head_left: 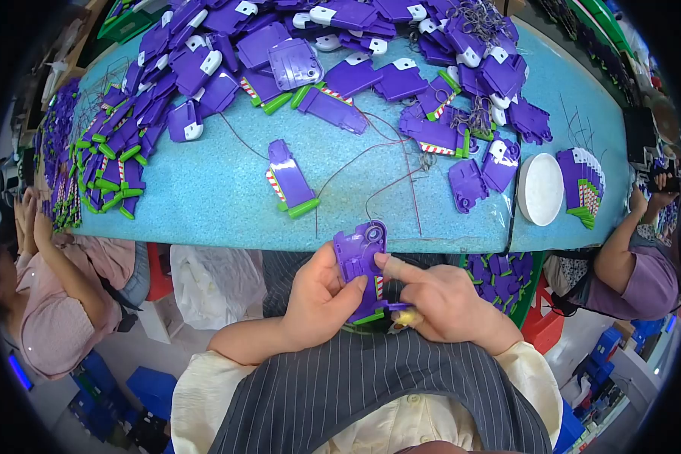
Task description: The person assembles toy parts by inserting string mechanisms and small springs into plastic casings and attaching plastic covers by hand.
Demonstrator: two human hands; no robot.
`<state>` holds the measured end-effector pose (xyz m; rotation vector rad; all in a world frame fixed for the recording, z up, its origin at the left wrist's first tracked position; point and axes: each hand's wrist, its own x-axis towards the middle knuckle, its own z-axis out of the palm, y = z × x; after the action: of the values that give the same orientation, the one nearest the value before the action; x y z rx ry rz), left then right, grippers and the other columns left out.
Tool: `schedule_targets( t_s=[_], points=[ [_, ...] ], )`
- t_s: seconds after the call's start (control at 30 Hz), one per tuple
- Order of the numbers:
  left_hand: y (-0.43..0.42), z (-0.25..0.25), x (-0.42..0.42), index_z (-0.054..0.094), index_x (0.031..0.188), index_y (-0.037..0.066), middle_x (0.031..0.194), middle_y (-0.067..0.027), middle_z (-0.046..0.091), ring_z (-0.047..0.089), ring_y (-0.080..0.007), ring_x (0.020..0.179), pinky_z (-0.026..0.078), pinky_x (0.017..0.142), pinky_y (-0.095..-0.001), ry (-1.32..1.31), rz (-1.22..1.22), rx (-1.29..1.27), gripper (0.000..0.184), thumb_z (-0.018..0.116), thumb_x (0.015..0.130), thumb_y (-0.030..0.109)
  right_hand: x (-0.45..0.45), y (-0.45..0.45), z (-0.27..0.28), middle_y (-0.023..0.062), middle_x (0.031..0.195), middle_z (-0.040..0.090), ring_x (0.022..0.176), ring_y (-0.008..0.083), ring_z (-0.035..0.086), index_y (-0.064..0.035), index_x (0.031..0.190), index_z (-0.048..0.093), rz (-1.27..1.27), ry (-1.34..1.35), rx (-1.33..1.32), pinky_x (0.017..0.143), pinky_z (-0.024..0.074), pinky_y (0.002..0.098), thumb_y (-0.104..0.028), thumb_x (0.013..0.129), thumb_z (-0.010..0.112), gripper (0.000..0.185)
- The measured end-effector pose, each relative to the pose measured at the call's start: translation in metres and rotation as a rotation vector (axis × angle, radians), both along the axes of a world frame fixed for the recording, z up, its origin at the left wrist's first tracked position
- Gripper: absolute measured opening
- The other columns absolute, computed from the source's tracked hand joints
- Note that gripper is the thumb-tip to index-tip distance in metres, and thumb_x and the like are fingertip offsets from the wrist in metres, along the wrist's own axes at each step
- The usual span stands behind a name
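Note:
My left hand (318,295) grips a purple plastic casing half (349,253) just off the table's near edge, thumb across its lower part. A thin dark wire ends in a small coil on the casing's upper corner. The casing's lower end has red-and-white stripes and green trim. My right hand (450,303) touches the casing with its extended index finger. Its other fingers are curled by a small purple edge and something yellow (407,317), whose kind I cannot make out. On the table ahead lies a purple wing-shaped piece (289,175) with a green tip.
Purple-and-white pieces (340,79) are heaped at the back of the blue table (227,208); green-tipped ones (113,170) pile up left. A white dish (540,189) and a fanned stack (581,185) are at right. People sit on both sides. A green crate (507,284) stands below.

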<state>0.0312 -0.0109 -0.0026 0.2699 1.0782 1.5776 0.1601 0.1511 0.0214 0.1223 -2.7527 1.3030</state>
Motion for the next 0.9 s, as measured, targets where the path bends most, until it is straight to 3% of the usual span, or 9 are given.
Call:
schedule_targets(
  t_s=[0.1, 0.27, 0.33, 0.37, 0.47, 0.53, 0.57, 0.67, 0.9],
  points=[
    [0.001, -0.008, 0.001, 0.033, 0.128, -0.001, 0.120, -0.0135, 0.051, 0.052, -0.0173, 0.112, 0.041, 0.095, -0.0305, 0.030, 0.035, 0.011, 0.044, 0.039, 0.086, -0.011, -0.004, -0.009, 0.000, 0.0256, 0.126, 0.048, 0.054, 0.0225, 0.060, -0.0027, 0.078, 0.046, 0.017, -0.043, 0.064, 0.050, 0.0487, 0.0324, -0.009, 0.062, 0.066, 0.027],
    [0.002, -0.005, -0.011, 0.030, 0.130, -0.001, 0.122, -0.0131, 0.049, 0.049, -0.0180, 0.115, 0.039, 0.097, -0.0311, -0.092, -0.031, 0.065, 0.046, 0.039, 0.086, -0.011, -0.010, 0.002, -0.009, 0.0295, 0.121, 0.050, 0.058, 0.0246, 0.061, -0.0026, 0.087, 0.047, 0.070, -0.031, -0.150, 0.053, 0.0496, 0.0345, -0.009, 0.072, 0.066, 0.025],
    [0.003, -0.003, -0.016, 0.027, 0.132, 0.000, 0.123, -0.0136, 0.048, 0.049, -0.0186, 0.116, 0.039, 0.097, -0.0318, -0.284, -0.090, 0.093, 0.049, 0.039, 0.086, -0.012, -0.005, 0.003, -0.014, 0.0167, 0.088, 0.060, 0.061, 0.0182, 0.061, -0.0026, 0.097, 0.046, -0.279, 0.055, -0.740, 0.052, 0.0471, 0.0287, -0.007, 0.083, 0.062, 0.021],
    [0.003, -0.005, -0.016, 0.027, 0.132, 0.000, 0.123, -0.0136, 0.048, 0.049, -0.0186, 0.116, 0.039, 0.097, -0.0318, -0.288, -0.084, 0.093, 0.049, 0.039, 0.086, -0.012, 0.002, 0.000, 0.000, 0.0128, 0.084, 0.058, 0.064, 0.0147, 0.059, -0.0012, 0.099, 0.045, -0.453, -0.100, -0.836, 0.053, 0.0453, 0.0228, -0.005, 0.084, 0.060, 0.021],
    [0.003, -0.008, -0.015, 0.026, 0.132, 0.000, 0.122, -0.0138, 0.048, 0.050, -0.0187, 0.114, 0.040, 0.096, -0.0327, -0.188, -0.124, 0.049, 0.050, 0.040, 0.085, -0.012, -0.010, 0.004, -0.001, 0.0144, 0.095, 0.057, 0.067, 0.0138, 0.060, 0.0004, 0.104, 0.048, -0.460, -0.210, -0.786, 0.054, 0.0473, 0.0219, -0.003, 0.083, 0.061, 0.024],
    [0.003, -0.005, -0.014, 0.025, 0.132, 0.000, 0.121, -0.0132, 0.048, 0.052, -0.0183, 0.111, 0.042, 0.095, -0.0329, -0.187, -0.207, 0.064, 0.051, 0.042, 0.084, -0.011, -0.026, 0.010, -0.011, 0.0152, 0.108, 0.053, 0.068, 0.0115, 0.061, 0.0013, 0.107, 0.052, -0.262, 0.000, -0.422, 0.054, 0.0496, 0.0234, -0.002, 0.082, 0.061, 0.027],
    [0.004, -0.004, -0.014, 0.025, 0.132, 0.000, 0.121, -0.0132, 0.048, 0.052, -0.0183, 0.111, 0.042, 0.095, -0.0329, -0.187, -0.205, 0.066, 0.051, 0.042, 0.084, -0.011, -0.027, 0.008, -0.013, 0.0152, 0.108, 0.053, 0.068, 0.0115, 0.061, 0.0013, 0.107, 0.052, -0.261, -0.001, -0.421, 0.054, 0.0496, 0.0234, -0.002, 0.082, 0.061, 0.027],
    [0.005, -0.001, -0.012, 0.025, 0.131, 0.000, 0.118, -0.0122, 0.049, 0.054, -0.0175, 0.108, 0.044, 0.093, -0.0320, -0.181, -0.226, 0.048, 0.052, 0.044, 0.084, -0.011, -0.031, 0.002, -0.020, 0.0139, 0.113, 0.051, 0.067, 0.0093, 0.060, 0.0016, 0.108, 0.056, -0.369, -0.235, -0.899, 0.052, 0.0489, 0.0217, -0.001, 0.081, 0.062, 0.028],
    [0.007, 0.003, -0.003, 0.028, 0.129, -0.001, 0.112, -0.0111, 0.053, 0.056, -0.0161, 0.103, 0.048, 0.082, -0.0278, -0.050, -0.268, 0.017, 0.046, 0.048, 0.087, -0.004, -0.020, 0.002, -0.014, 0.0125, 0.110, 0.052, 0.058, 0.0064, 0.055, 0.0011, 0.112, 0.052, -0.335, -0.278, -0.704, 0.049, 0.0450, 0.0205, -0.001, 0.079, 0.065, 0.036]
  ],
)
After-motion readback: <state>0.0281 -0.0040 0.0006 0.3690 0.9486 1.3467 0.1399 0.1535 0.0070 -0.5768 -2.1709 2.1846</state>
